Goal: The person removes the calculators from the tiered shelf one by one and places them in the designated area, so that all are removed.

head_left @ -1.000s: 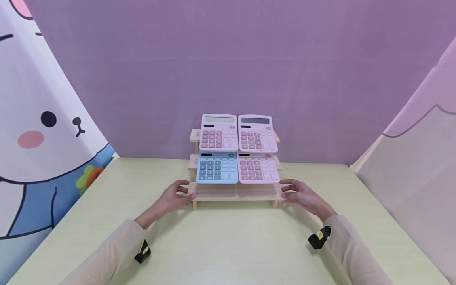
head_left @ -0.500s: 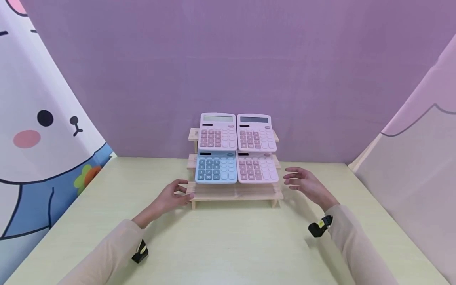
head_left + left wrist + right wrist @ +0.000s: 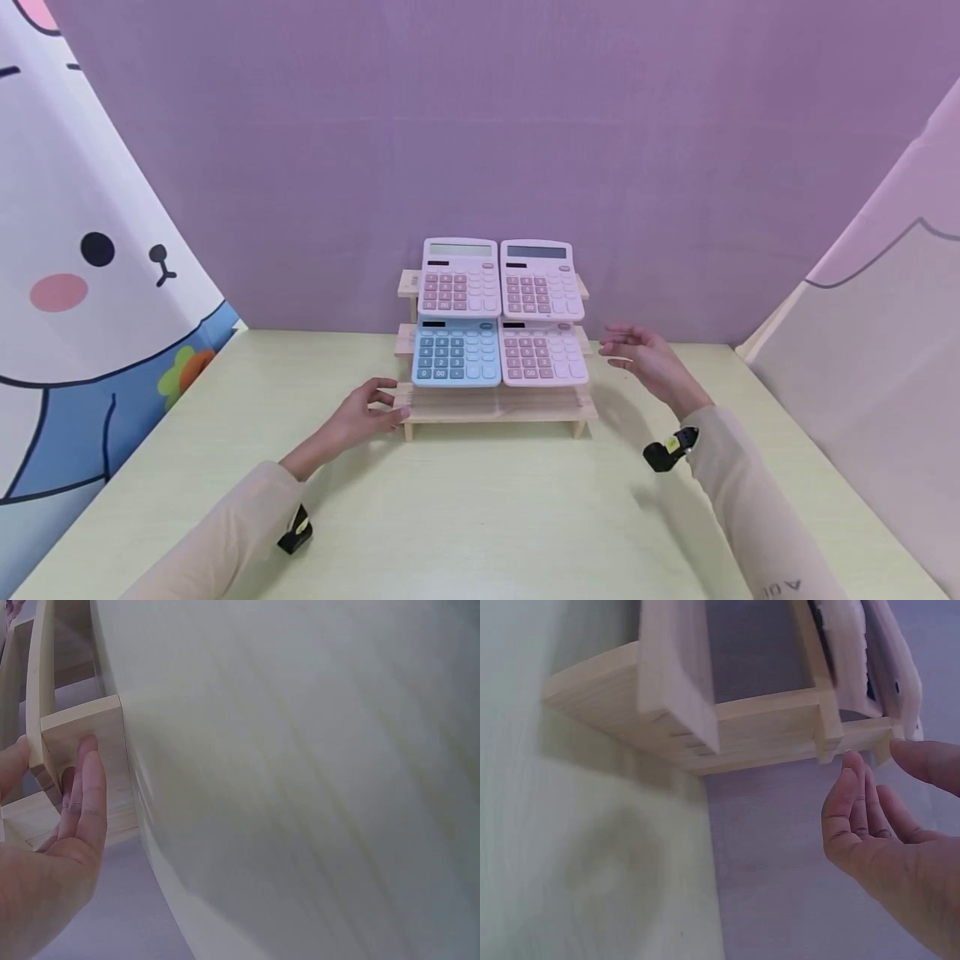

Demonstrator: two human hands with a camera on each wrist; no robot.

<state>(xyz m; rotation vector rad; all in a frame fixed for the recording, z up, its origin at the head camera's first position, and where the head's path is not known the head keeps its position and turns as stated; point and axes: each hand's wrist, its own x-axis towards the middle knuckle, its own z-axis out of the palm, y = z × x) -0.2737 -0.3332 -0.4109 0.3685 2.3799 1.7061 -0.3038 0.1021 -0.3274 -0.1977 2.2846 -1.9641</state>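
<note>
A tiered wooden stand (image 3: 495,408) holds a blue calculator (image 3: 457,354) and three pink ones. Beside the blue one lies a lower pink calculator (image 3: 545,354). On the top tier lean an upper-left pink calculator (image 3: 461,279) and an upper-right pink calculator (image 3: 542,281). My left hand (image 3: 362,415) grips the left end of the lowest shelf; in the left wrist view the thumb is at the shelf edge and the fingers lie against the end leg (image 3: 112,735). My right hand (image 3: 648,360), fingers loosely bent and holding nothing, hovers apart from the stand's right side.
The stand sits on a pale yellow-green table (image 3: 480,517), near a purple cloth backdrop (image 3: 480,125). A printed cartoon cloth (image 3: 90,350) hangs at the left, and a pink and pale cloth (image 3: 885,333) at the right.
My right hand has left the right end of the lowest shelf and moved up and away, beside the middle tier. My left hand stays at the left end.
</note>
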